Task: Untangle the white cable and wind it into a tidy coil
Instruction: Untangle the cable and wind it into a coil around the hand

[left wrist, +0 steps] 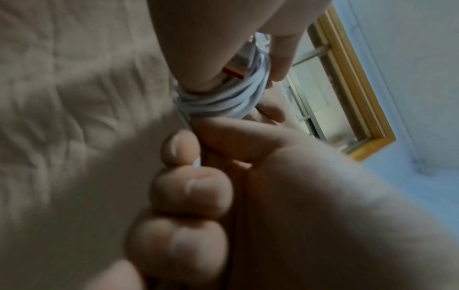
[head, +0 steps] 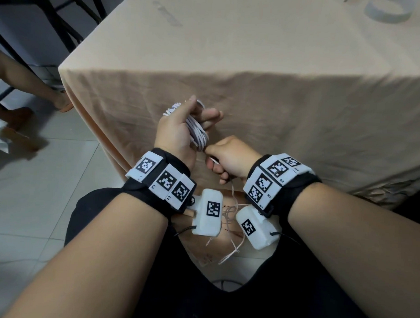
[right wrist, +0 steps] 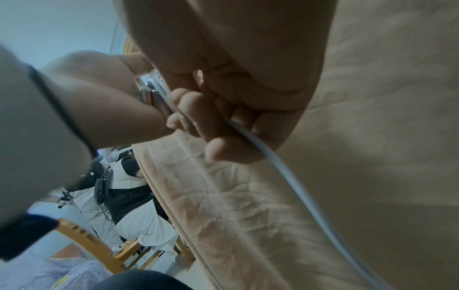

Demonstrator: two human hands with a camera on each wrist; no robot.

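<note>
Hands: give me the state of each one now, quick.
Left hand: closed, holding the wound coil of white cable.
Right hand: closed, gripping the loose cable just below the coil.

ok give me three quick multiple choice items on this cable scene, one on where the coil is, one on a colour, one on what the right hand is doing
1. Where is the wound part of the white cable?
A. flat on the table
B. looped around the left hand
C. on the floor

2. What colour is the tablecloth?
A. beige
B. dark green
C. red

3. What is the right hand doing?
A. resting open on the table
B. holding a roll of tape
C. fingers curled round the loose strand just below the coil

Answers:
1 B: the head view shows the loops wrapped round the left hand's fingers, in front of the table.
2 A: the cloth is beige in all views.
3 C: the right wrist view shows the strand running through the curled fingers.
</note>
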